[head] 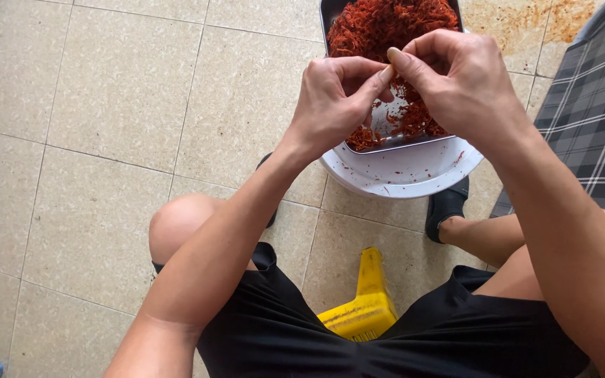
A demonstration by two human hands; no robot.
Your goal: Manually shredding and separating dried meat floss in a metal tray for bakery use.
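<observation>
A metal tray [330,8] heaped with small red dried pieces [379,24] rests on a white round basin [404,175] on the tiled floor. My left hand [334,101] and my right hand [456,77] meet above the near end of the tray, fingertips pinched together on one small red piece that is mostly hidden between them. The near part of the tray shows bare metal with a few scattered red bits.
I sit on a low yellow plastic stool [365,304] with knees apart, in black shorts. A dark slipper [446,206] is beside the basin. A grey checked cloth [593,105] lies at the right. Orange stains [526,21] mark the tiles beyond the tray.
</observation>
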